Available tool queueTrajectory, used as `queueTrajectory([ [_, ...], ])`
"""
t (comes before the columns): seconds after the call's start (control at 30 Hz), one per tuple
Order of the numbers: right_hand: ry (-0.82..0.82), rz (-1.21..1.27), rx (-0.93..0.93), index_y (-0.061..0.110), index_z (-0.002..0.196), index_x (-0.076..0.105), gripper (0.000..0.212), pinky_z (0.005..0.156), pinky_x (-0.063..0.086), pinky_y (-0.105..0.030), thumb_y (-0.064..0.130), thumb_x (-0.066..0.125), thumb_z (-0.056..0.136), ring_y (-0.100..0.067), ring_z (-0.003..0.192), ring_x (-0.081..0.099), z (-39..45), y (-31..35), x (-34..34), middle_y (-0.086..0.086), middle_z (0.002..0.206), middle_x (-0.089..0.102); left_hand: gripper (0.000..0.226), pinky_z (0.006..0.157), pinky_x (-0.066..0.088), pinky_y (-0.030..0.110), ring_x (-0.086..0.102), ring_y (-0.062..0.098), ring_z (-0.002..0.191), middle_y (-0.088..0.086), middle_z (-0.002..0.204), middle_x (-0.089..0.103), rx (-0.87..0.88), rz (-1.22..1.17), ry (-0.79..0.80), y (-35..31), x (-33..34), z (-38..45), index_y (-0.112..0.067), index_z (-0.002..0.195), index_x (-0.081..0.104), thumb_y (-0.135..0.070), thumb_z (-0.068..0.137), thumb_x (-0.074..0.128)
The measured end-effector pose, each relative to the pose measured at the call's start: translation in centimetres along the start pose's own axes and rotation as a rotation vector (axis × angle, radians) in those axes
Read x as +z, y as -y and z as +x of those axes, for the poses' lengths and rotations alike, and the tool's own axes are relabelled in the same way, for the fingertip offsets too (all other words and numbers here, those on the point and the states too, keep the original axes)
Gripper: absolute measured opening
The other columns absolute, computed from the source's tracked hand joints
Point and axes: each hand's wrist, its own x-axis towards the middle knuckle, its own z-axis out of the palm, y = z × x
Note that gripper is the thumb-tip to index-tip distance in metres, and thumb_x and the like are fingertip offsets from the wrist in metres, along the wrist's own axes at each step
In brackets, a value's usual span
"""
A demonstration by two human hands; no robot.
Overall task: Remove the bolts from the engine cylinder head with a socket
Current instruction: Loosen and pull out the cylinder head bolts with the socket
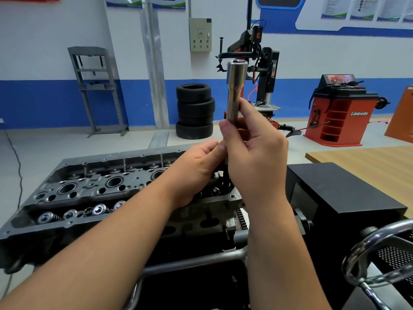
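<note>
A long silver socket point(233, 90) stands upright above the right end of the engine cylinder head point(89, 193). My right hand point(254, 157) grips the socket's lower half, thumb toward me. My left hand point(199, 168) is curled just below it and pinches something dark at the socket's lower end; my fingers hide what it is. The grey cylinder head lies on a stand, with open round bores and several valve springs point(73, 213) along its near side. I cannot see any bolt heads.
A black box point(335, 193) stands right of the head, with a chrome handwheel point(380, 253) in front of it. A wooden table point(368, 157) is at the right. Farther back are stacked tyres point(194, 111), a tyre changer point(263, 70) and an orange wheel balancer point(339, 110).
</note>
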Motion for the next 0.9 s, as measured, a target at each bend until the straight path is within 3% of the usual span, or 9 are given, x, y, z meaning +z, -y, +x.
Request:
queueTrajectory([
  [0.07, 0.02, -0.006, -0.014, 0.008, 0.136, 0.061, 0.04, 0.088, 0.056, -0.035, 0.012, 0.063, 0.096, -0.013, 0.095, 0.069, 0.1, 0.0, -0.1, -0.001, 0.105, 0.073, 0.046, 0.079, 0.057, 0.022, 0.073, 0.014, 0.091, 0.008, 0.101, 0.076, -0.008, -0.028, 0.0, 0.0, 0.1, 0.0, -0.002, 0.118, 0.065, -0.038, 0.109, 0.038],
  [0.2, 0.056, 0.023, -0.001, 0.012, 0.144, 0.053, 0.047, 0.084, 0.058, -0.036, 0.01, 0.06, 0.098, -0.008, 0.09, 0.069, 0.1, -0.2, -0.4, 0.003, 0.1, 0.073, 0.041, 0.101, 0.055, 0.029, 0.07, 0.016, 0.116, -0.002, 0.12, 0.077, -0.018, -0.062, 0.017, -0.2, 0.1, -0.1, -0.03, 0.117, 0.069, -0.044, 0.111, 0.031],
  [0.3, 0.085, 0.073, 0.031, 0.018, 0.145, 0.051, 0.048, 0.083, 0.059, -0.042, 0.012, 0.059, 0.098, -0.01, 0.091, 0.07, 0.1, -0.4, -0.4, 0.006, 0.098, 0.073, 0.041, 0.105, 0.053, 0.035, 0.07, 0.022, 0.115, 0.006, 0.12, 0.076, -0.025, -0.033, 0.031, -0.3, 0.0, -0.2, -0.024, 0.115, 0.07, -0.042, 0.11, 0.034],
  [0.43, 0.091, 0.137, 0.057, 0.018, 0.146, 0.05, 0.048, 0.089, 0.057, -0.039, 0.014, 0.055, 0.099, -0.01, 0.1, 0.069, 0.0, -0.3, 0.0, 0.004, 0.105, 0.072, 0.045, 0.085, 0.058, 0.027, 0.071, 0.016, 0.094, 0.009, 0.105, 0.075, -0.012, -0.041, -0.001, -0.2, -0.1, 0.0, -0.002, 0.121, 0.065, -0.036, 0.109, 0.039],
  [0.53, 0.06, 0.119, 0.046, 0.015, 0.141, 0.055, 0.046, 0.091, 0.056, -0.036, 0.019, 0.064, 0.096, -0.009, 0.102, 0.068, 0.0, -0.1, 0.4, 0.006, 0.108, 0.071, 0.033, 0.081, 0.057, 0.024, 0.07, 0.012, 0.092, 0.0, 0.101, 0.077, 0.008, -0.019, -0.015, 0.0, -0.1, 0.1, -0.011, 0.119, 0.068, -0.031, 0.11, 0.043],
  [0.6, -0.001, 0.073, 0.026, 0.014, 0.132, 0.064, 0.041, 0.088, 0.056, -0.038, 0.018, 0.07, 0.092, -0.012, 0.096, 0.068, 0.0, -0.1, 0.6, 0.003, 0.104, 0.072, 0.033, 0.082, 0.057, 0.026, 0.07, 0.014, 0.093, 0.001, 0.102, 0.077, 0.016, -0.005, -0.027, 0.0, 0.0, 0.1, -0.011, 0.117, 0.069, -0.033, 0.107, 0.046],
  [0.7, -0.061, 0.045, -0.004, 0.008, 0.123, 0.069, 0.032, 0.085, 0.055, -0.035, 0.013, 0.069, 0.092, -0.013, 0.091, 0.068, -0.1, -0.5, 0.6, 0.0, 0.099, 0.073, 0.053, 0.087, 0.056, 0.033, 0.068, 0.02, 0.095, 0.019, 0.108, 0.073, 0.017, 0.016, -0.056, 0.0, -0.1, 0.1, 0.004, 0.124, 0.061, -0.042, 0.098, 0.051],
  [0.8, -0.035, 0.076, -0.028, 0.006, 0.126, 0.067, 0.032, 0.085, 0.057, -0.033, 0.008, 0.065, 0.094, -0.01, 0.091, 0.069, 0.1, -0.8, 0.4, 0.0, 0.099, 0.073, 0.046, 0.096, 0.054, 0.041, 0.07, 0.027, 0.102, 0.019, 0.117, 0.073, -0.008, 0.027, -0.055, 0.0, 0.0, 0.1, -0.002, 0.127, 0.062, -0.04, 0.105, 0.047],
  [0.9, 0.008, 0.158, 0.005, 0.01, 0.133, 0.061, 0.039, 0.085, 0.059, -0.04, 0.008, 0.062, 0.095, -0.013, 0.093, 0.07, 0.2, -1.0, 0.2, 0.003, 0.099, 0.072, 0.045, 0.105, 0.051, 0.044, 0.066, 0.033, 0.119, 0.017, 0.125, 0.072, -0.038, 0.037, -0.035, -0.2, 0.0, -0.1, -0.007, 0.132, 0.063, -0.038, 0.112, 0.036],
])
